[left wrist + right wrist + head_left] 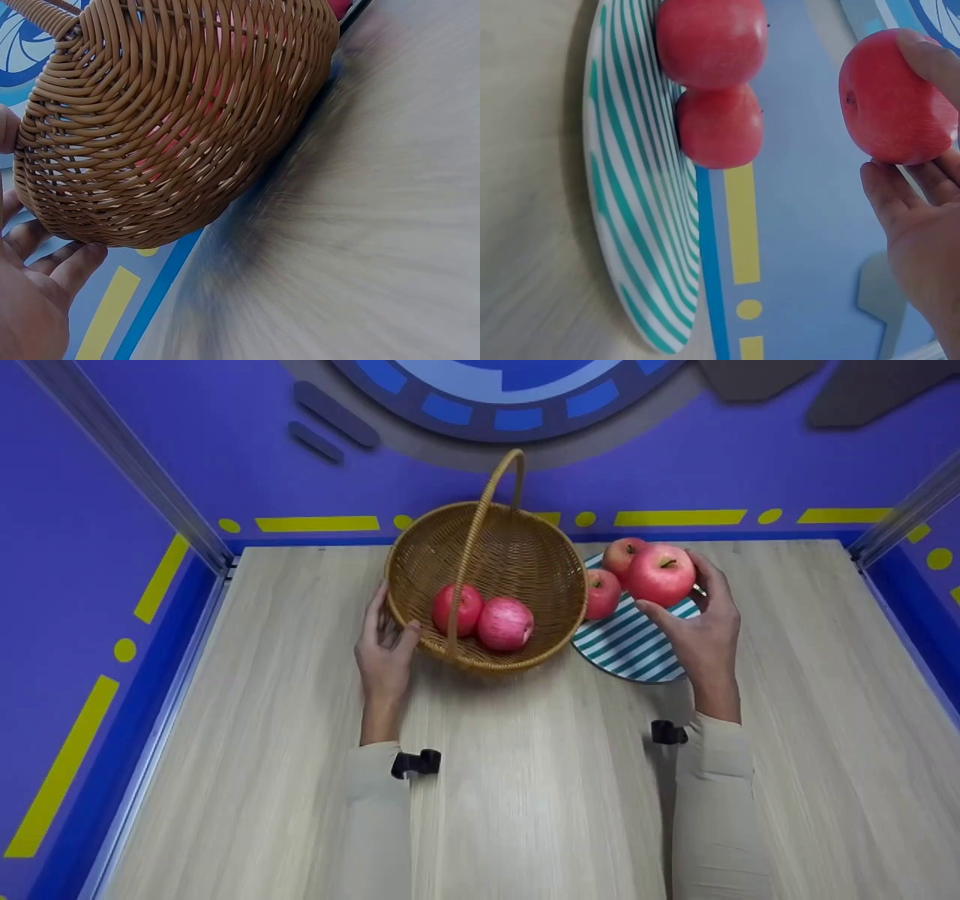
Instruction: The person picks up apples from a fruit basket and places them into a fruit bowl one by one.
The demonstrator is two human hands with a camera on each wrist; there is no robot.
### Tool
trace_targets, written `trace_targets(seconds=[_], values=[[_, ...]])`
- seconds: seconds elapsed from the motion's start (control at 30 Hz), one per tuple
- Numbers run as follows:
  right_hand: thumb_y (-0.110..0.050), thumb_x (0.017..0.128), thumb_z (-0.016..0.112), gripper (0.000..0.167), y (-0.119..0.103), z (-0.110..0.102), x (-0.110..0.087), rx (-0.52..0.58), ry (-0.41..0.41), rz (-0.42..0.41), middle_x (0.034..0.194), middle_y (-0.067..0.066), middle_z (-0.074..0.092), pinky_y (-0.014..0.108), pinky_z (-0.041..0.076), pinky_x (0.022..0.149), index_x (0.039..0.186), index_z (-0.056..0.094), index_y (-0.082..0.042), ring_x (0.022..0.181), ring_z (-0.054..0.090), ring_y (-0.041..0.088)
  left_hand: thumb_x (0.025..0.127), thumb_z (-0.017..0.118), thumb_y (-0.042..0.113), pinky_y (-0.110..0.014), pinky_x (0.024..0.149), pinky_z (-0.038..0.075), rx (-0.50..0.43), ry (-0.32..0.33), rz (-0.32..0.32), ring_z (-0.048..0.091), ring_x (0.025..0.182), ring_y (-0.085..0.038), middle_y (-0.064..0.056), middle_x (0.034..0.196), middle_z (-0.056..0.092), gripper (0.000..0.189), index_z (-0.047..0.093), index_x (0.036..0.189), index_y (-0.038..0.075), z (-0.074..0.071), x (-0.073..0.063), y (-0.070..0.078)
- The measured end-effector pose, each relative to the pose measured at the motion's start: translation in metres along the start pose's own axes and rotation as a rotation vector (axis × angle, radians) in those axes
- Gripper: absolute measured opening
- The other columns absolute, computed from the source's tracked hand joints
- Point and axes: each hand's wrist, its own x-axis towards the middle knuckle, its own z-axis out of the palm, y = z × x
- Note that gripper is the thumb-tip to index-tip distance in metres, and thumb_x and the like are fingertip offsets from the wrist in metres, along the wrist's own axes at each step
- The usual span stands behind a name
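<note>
1 basket (555,562) w/ 2 apples (505,624) at 6–7 o'clock; 1 plate (637,651) w/ 2 plate apples (601,595), approx 10 o'clock. L hand (381,666) grips basket rim, 8 o'clock; R hand (709,634) grips apple #5 (661,576), above plate. R-wrist cam: gap btwn it & plate pair; head cam: overlap.

Can't read any text or number.
See none on apple (660,577) in right hand (709,634), striped plate (637,649) below grip, basket (544,577) at left hand (385,660), or wall (750,472) beyond.

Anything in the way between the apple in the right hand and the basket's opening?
Nothing visible: the held apple is higher than the two apples on the plate, and the basket is uncovered at right, its handle arching farther left.
</note>
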Motion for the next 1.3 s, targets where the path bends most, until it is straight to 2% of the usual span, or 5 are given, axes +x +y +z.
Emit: trace_targets(seconds=[0.2, 0.33, 0.63, 1.13, 1.3], values=[[-0.013, 0.086, 0.091, 0.084, 0.031, -0.001, 0.005, -0.074, 0.009, 0.046, 0.153, 0.004, 0.054, 0.029, 0.048, 0.11, 0.158, 0.048, -0.007, 0.138, 0.05, 0.02, 0.095, 0.074, 0.018, -0.043, 0.114, 0.048, -0.009, 0.006, -0.01, 0.051, 0.143, -0.028, -0.006, 0.161, 0.048, 0.071, 0.048, 0.162, 0.018, 0.0, 0.0, -0.001], [-0.018, 0.087, 0.091, 0.086, 0.042, -0.002, 0.006, -0.072, -0.002, 0.077, 0.155, 0.002, 0.052, 0.029, 0.049, 0.111, 0.16, 0.046, -0.012, 0.138, 0.05, 0.02, 0.094, 0.076, 0.023, -0.043, 0.114, 0.048, -0.021, 0.008, -0.013, 0.052, 0.143, -0.027, -0.006, 0.16, 0.05, 0.073, 0.049, 0.161, 0.018, 0.0, 0.001, -0.001], [-0.018, 0.088, 0.089, 0.089, 0.052, -0.004, 0.004, -0.046, -0.022, 0.151, 0.157, 0.004, 0.046, 0.034, 0.048, 0.113, 0.163, 0.042, -0.016, 0.141, 0.049, 0.024, 0.094, 0.078, 0.027, -0.043, 0.114, 0.047, -0.023, 0.006, -0.007, 0.052, 0.142, -0.026, -0.007, 0.159, 0.051, 0.074, 0.049, 0.161, 0.018, 0.0, 0.001, -0.002], [-0.019, 0.09, 0.088, 0.09, 0.06, -0.002, 0.003, -0.058, -0.062, 0.248, 0.161, 0.007, 0.042, 0.039, 0.046, 0.116, 0.163, 0.037, -0.012, 0.144, 0.046, 0.029, 0.097, 0.073, 0.012, -0.044, 0.116, 0.046, -0.019, 0.001, -0.016, 0.05, 0.144, -0.025, -0.009, 0.16, 0.049, 0.07, 0.047, 0.162, 0.014, 0.0, 0.0, 0.0], [-0.019, 0.09, 0.087, 0.09, 0.063, 0.0, 0.002, -0.068, -0.074, 0.269, 0.163, 0.007, 0.041, 0.041, 0.045, 0.116, 0.164, 0.035, -0.013, 0.145, 0.045, 0.029, 0.097, 0.075, 0.018, -0.045, 0.115, 0.046, -0.006, -0.009, -0.014, 0.05, 0.144, -0.026, -0.008, 0.161, 0.049, 0.071, 0.047, 0.162, 0.016, -0.001, 0.0, -0.001]])
